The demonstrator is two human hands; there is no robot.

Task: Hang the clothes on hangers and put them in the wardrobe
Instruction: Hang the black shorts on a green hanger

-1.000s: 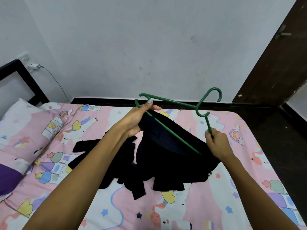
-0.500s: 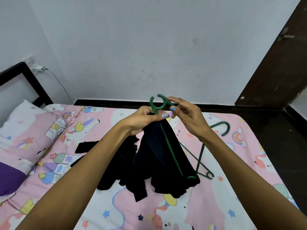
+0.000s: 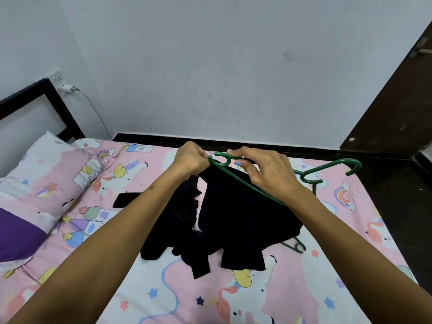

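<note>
Both hands are raised over the bed, close together. The left hand has its fingers curled tight, pinching the top edge of the dark navy, nearly black fabric garment right at the looped end of the thin green plastic clothes hanger. The right hand, just beside it, grips the hanger's upper bar with curled fingers and thumb, a blue-painted nail showing underneath. From the two hands the garment hangs down and spreads onto the pink cartoon-printed bedsheet below the forearms, its loose ends lying crumpled between the arms. The hanger's lower bar slants from the left hand under the right wrist; its hook pokes out beyond the right hand, toward the bed's far right edge. A second green loop shows at the garment's right hem, below the right forearm, possibly the same hanger's other end, though cloth hides the join. A white and pink patterned pillow lies well to the left of the left arm.
</note>
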